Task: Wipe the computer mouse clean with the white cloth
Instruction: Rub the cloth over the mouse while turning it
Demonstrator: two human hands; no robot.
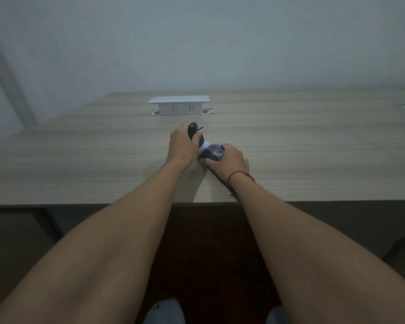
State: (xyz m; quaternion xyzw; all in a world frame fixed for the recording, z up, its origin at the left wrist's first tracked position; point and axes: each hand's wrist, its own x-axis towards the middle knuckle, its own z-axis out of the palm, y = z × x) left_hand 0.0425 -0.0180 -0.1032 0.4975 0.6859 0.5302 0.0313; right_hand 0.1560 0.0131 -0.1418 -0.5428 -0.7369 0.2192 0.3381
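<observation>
On the counter (80, 160), near its front edge: left hand (181, 146) clenched around a dark object (193, 129) and white cloth (205, 146), right hand (232, 160) gripping the computer mouse (214, 154), cloth touching the mouse

1. The surface (80, 160) carries a socket box (179, 105) at its far middle.
2. Nearer than the box, the left hand (182, 144) grips a dark object (195, 131).
3. Just right of it, the right hand (232, 160) holds the mouse (214, 153).
4. The cloth (205, 146) sits between both hands, touching the mouse.
</observation>
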